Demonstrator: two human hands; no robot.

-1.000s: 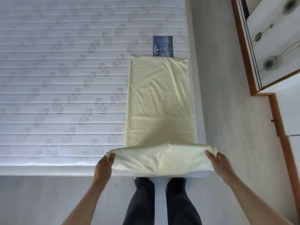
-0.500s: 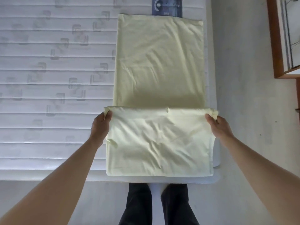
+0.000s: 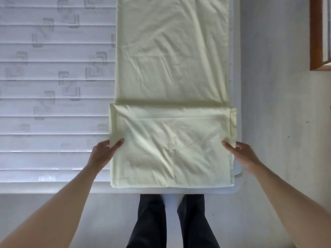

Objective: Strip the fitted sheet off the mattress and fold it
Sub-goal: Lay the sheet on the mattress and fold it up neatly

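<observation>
Mattress: white quilted mattress (image 3: 53,104), bare.
Sheet: pale yellow cotton fitted sheet (image 3: 172,68), a long strip along its right edge, near end folded over.
Left hand (image 3: 103,151): pinches the fold's left edge.
Right hand (image 3: 241,153): seemingly pinches the right edge.
Risk: uneven pulls could skew the layers.

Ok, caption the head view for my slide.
Both hands, left and right, pinch the side edges of a pale yellow fitted sheet part-folded on the bare mattress.

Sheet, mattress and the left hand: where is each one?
sheet (image 3: 172,51): head view, flat unfolded part.
mattress (image 3: 53,108): head view, bare quilted top.
left hand (image 3: 104,152): head view, back of the hand.
</observation>
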